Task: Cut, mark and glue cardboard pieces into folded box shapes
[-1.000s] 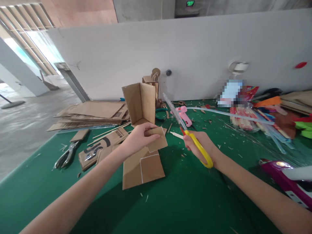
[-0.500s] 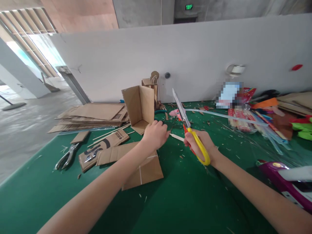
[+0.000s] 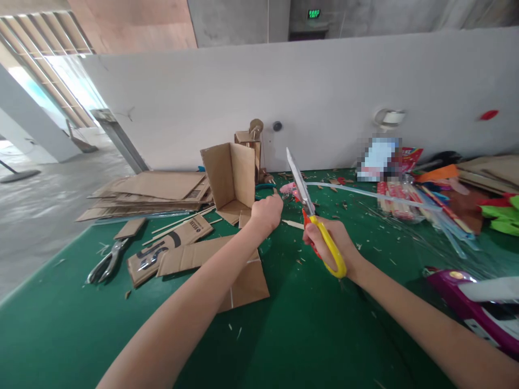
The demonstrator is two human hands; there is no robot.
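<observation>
My right hand is wrapped round a pair of scissors with yellow and red handles. Their blades are together and point up and away from me. My left hand is closed, just right of an open three-sided cardboard corner piece. Its fingertips face away, so whatever they hold, if anything, is hidden. A small brown scrap shows just beyond the knuckles. Under my left forearm lies a cut cardboard sheet. Between the hands a pale pointed stick rests on the green table.
Flat cardboard is stacked at the left, with pliers in front. Behind the scissors lies a pink object, near a long clear strip. Bagged sticks and a purple-and-white device occupy the right. A white partition borders the back.
My left hand has moved slightly away from me and to the right, and its fingers have closed further. The scissors remain in my right hand, almost unmoved. The view has shifted slightly.
</observation>
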